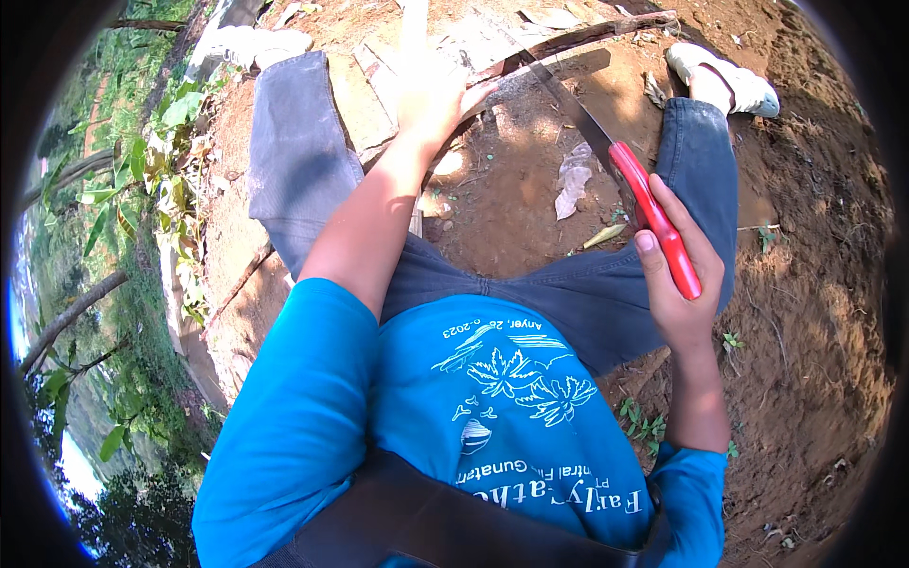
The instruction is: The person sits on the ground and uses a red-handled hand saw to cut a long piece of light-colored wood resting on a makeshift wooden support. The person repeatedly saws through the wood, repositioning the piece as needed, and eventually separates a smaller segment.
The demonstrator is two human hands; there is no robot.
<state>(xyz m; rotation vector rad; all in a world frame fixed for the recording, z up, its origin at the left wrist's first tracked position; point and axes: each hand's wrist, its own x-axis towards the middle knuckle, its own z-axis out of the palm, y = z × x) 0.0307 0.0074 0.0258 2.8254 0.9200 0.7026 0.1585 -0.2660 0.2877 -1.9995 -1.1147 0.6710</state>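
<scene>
Right hand: fingers wrapped round the handle of a red-handled blade, thumb lying along its near side. Closed grip, firm by the look of it. Blade points up and left, away from the body, and its far stretch crosses a branch (teeth or plain edge, too fine to tell).

Left hand: reaches out between the knees, by the near end of the branch. Glare washes most of it out, so can't tell how far the fingers are open or whether they have hold of the wood.

Branch location: on the dirt side beyond the knees, between the feet, running from near the left hand up toward the right shoe. Whether blade and bark touch, or one merely passes over the other, can't say.

Progress: tool is in hand and lined up across the wood; that much is done. Branch reads as one length to the right of the blade, no notch or cut-off piece that I can make out. My judgement: early, most or all of the cut left. Low confidence, since glare covers the spot that matters.

Nearby: pale crumpled scrap and yellowish leaf, both apart from the blade.
</scene>
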